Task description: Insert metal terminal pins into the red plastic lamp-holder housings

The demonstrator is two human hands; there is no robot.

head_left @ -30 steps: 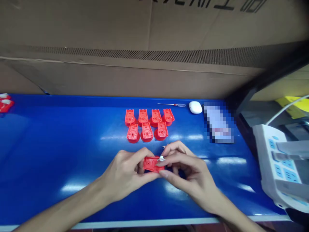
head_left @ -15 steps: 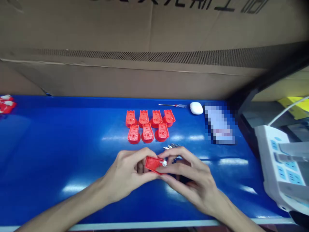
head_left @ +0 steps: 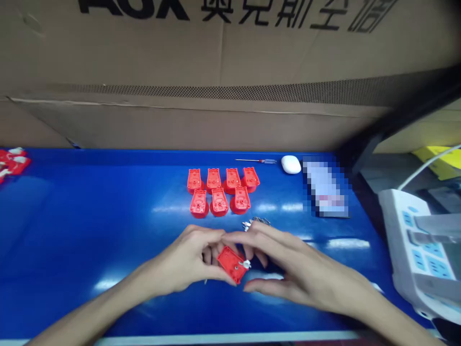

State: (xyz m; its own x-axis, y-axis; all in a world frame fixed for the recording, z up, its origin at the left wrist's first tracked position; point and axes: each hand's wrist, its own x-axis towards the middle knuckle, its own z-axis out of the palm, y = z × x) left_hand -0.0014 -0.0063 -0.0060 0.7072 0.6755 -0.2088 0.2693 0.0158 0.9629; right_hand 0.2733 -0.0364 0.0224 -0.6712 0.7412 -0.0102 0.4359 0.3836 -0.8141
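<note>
My left hand (head_left: pixel 194 254) is closed around a red plastic shell (head_left: pixel 230 263), gripping it between thumb and fingers with its hollow inner side facing up. A small white plastic part (head_left: pixel 246 264) sits at the shell's right edge. My right hand (head_left: pixel 284 264) is just right of the shell, thumb and fingers spread apart. Its index finger reaches over to the left hand's fingertips, and nothing shows in its grasp. Beyond the hands stand several red plastic housings (head_left: pixel 219 202) in two rows. A small pile of metal and white pieces (head_left: pixel 257 222) lies partly hidden behind the right hand.
Behind the housings are a screwdriver (head_left: pixel 255 161) and a white rounded case (head_left: pixel 291 165). A pixelated flat item (head_left: pixel 326 187) lies to their right. A white device with blue buttons (head_left: pixel 414 254) stands far right, red-and-white pieces (head_left: pixel 14 163) far left. Cardboard (head_left: pixel 216 62) backs the blue table (head_left: pixel 90 216).
The red shell has turned and tilted in my left hand and sits slightly lower. My right hand's fingers have come off the shell and spread. The view has tilted up a little.
</note>
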